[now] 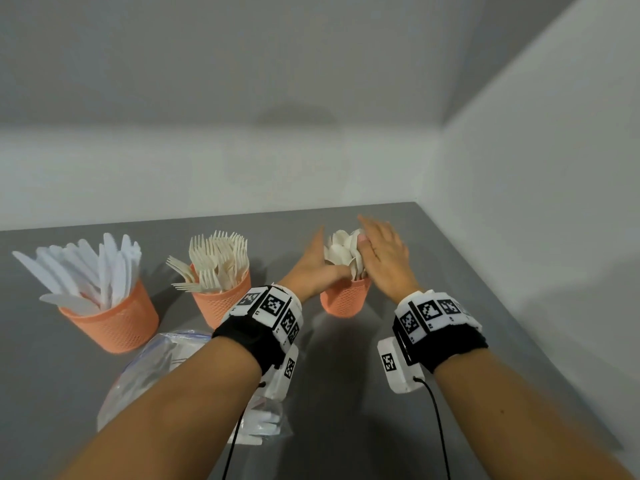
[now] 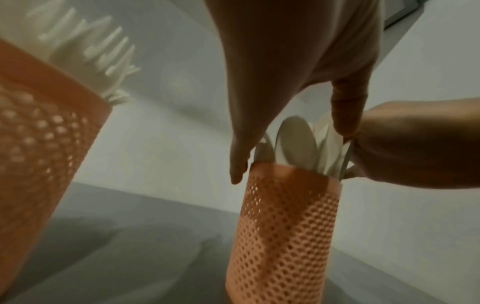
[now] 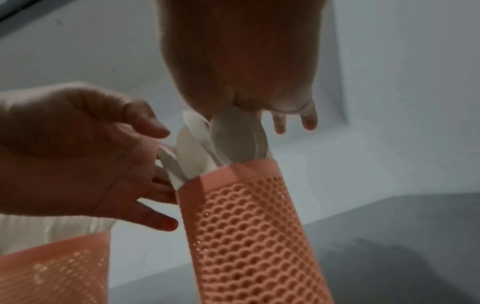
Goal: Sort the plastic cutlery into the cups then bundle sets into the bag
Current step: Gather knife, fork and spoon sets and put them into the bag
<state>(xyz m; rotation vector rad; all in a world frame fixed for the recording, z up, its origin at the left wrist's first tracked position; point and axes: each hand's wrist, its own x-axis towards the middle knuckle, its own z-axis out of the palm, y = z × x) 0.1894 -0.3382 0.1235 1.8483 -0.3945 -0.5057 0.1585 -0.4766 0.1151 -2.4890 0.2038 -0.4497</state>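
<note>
While both hands work at the spoon cup, these points stand:
Spoon cup: the orange mesh cup (image 1: 344, 299) stands on the grey table (image 1: 450, 306), rightmost of three, packed with white spoons (image 1: 341, 251), bowls up.
Left hand: the left hand (image 1: 313, 268) reaches in from the side; its grip looks narrow, fingers curled in among the spoon stems at the rim, though which spoon they pinch I cannot tell.
Right hand: the right hand (image 1: 384, 252) lies with fingers straight over the spoon bowls, a wide grip holding nothing.
Other cups: knives (image 1: 86, 271) fill the left cup, forks (image 1: 218, 261) the middle one.
Bag: the clear bag (image 1: 162, 368) lies near, under the left forearm, with some cutlery inside.
Risk: spoons nested tight may come up together, or the light cup may tip if one is pulled sideways without the cup being steadied.
</note>
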